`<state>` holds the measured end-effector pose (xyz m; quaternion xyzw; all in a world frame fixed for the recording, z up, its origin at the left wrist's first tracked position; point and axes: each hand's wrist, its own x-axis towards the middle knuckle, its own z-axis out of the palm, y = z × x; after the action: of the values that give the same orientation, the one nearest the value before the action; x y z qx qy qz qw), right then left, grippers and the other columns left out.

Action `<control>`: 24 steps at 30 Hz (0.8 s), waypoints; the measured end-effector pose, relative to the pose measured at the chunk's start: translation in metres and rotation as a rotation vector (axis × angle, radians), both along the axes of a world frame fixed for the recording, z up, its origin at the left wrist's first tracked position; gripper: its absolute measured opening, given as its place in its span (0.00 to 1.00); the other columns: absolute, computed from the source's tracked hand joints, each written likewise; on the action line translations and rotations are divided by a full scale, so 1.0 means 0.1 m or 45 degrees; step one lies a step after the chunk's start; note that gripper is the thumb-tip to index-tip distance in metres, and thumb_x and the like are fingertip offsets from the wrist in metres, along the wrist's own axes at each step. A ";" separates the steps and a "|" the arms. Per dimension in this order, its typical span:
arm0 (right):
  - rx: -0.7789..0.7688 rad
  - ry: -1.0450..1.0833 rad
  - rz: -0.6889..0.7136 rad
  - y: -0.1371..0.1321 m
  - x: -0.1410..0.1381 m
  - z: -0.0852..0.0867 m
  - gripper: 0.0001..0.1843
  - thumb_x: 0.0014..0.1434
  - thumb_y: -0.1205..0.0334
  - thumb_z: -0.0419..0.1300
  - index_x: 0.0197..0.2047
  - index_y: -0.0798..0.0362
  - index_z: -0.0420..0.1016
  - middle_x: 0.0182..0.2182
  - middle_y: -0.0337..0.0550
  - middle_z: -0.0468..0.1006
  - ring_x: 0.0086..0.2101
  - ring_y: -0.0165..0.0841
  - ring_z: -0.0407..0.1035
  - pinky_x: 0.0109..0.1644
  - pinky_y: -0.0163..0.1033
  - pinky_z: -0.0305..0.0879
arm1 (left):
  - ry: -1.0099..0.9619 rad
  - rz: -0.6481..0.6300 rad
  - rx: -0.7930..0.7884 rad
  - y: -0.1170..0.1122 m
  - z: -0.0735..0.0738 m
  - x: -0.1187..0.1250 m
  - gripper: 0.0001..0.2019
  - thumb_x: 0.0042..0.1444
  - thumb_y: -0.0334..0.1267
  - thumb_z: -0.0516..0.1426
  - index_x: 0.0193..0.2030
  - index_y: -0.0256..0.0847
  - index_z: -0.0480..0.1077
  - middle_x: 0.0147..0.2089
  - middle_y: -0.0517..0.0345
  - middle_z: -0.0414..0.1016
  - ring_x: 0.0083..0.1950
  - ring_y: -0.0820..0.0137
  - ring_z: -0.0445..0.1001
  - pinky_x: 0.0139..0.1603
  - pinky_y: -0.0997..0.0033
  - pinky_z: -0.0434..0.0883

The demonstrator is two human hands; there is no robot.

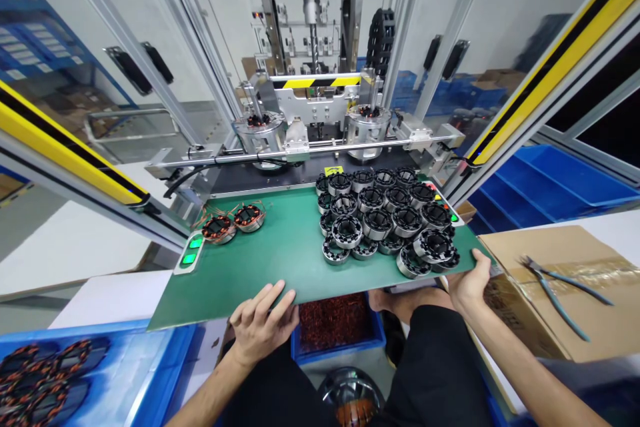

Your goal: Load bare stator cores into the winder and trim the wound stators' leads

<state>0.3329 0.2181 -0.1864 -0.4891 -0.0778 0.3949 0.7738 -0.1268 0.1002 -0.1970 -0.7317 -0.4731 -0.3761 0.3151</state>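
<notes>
A green board point(290, 260) spans the work area in front of me. At its front edge rests my left hand point(265, 320), fingers stretched and slightly apart, with nothing held. My right hand point(470, 280) grips the board's front right corner, thumb on top and the other fingers hidden underneath. Close to that hand, several bare motor stators point(377, 221) with black insulation stand in rows, some stacked. Two wound stators point(219, 229) with copper wire lie at the board's far left. In the machine behind, two metal fixtures point(369, 130) each hold a wound stator.
Yellow guard posts point(560, 60) flank the machine. A horizontal metal bar point(330, 146) crosses behind the board. At right, pliers point(555, 287) lie on a cardboard box point(525, 250). A blue tray point(150, 360) with wound stators sits lower left; a blue bin point(340, 349) of wire scraps is below.
</notes>
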 end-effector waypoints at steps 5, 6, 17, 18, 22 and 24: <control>-0.021 0.009 0.017 -0.01 0.00 0.00 0.17 0.58 0.51 0.63 0.47 0.48 0.81 0.44 0.37 0.88 0.49 0.37 0.80 0.46 0.36 0.83 | -0.004 -0.005 0.002 0.00 0.02 0.00 0.30 0.60 0.40 0.76 0.68 0.55 0.78 0.51 0.59 0.90 0.52 0.61 0.82 0.56 0.57 0.70; -0.022 0.008 0.017 0.00 0.00 0.00 0.17 0.58 0.51 0.63 0.47 0.48 0.81 0.44 0.36 0.88 0.49 0.36 0.80 0.46 0.37 0.83 | -0.008 -0.008 0.002 0.00 0.02 0.00 0.32 0.60 0.40 0.76 0.70 0.55 0.77 0.51 0.59 0.90 0.52 0.61 0.82 0.56 0.57 0.70; -0.012 0.002 0.002 0.00 -0.01 0.00 0.19 0.59 0.51 0.63 0.50 0.49 0.82 0.46 0.37 0.88 0.48 0.37 0.80 0.46 0.37 0.82 | -0.019 0.020 -0.005 -0.01 -0.10 -0.03 0.34 0.58 0.40 0.76 0.71 0.60 0.77 0.56 0.59 0.90 0.53 0.60 0.83 0.59 0.58 0.69; -0.010 -0.004 0.000 0.00 -0.01 0.00 0.19 0.59 0.50 0.64 0.51 0.48 0.81 0.46 0.37 0.88 0.48 0.37 0.80 0.46 0.38 0.82 | -0.020 0.023 -0.007 -0.01 -0.11 -0.03 0.34 0.57 0.40 0.75 0.71 0.60 0.77 0.56 0.59 0.90 0.53 0.60 0.84 0.59 0.58 0.69; -0.012 -0.008 0.001 0.01 0.00 -0.01 0.20 0.59 0.50 0.64 0.52 0.48 0.81 0.46 0.37 0.88 0.48 0.38 0.80 0.46 0.39 0.82 | -0.010 0.028 -0.007 -0.02 -0.13 -0.04 0.37 0.57 0.40 0.75 0.74 0.62 0.75 0.58 0.60 0.90 0.53 0.60 0.84 0.59 0.58 0.69; -0.020 -0.005 -0.007 0.01 0.01 -0.01 0.20 0.59 0.51 0.64 0.52 0.48 0.81 0.46 0.37 0.88 0.47 0.37 0.80 0.44 0.39 0.82 | -0.009 0.025 -0.004 -0.02 -0.11 -0.04 0.36 0.58 0.40 0.75 0.73 0.61 0.76 0.57 0.60 0.90 0.53 0.60 0.84 0.59 0.58 0.69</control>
<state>0.3334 0.2187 -0.1877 -0.4962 -0.0748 0.3924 0.7708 -0.1305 0.0986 -0.2078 -0.7262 -0.4819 -0.3749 0.3161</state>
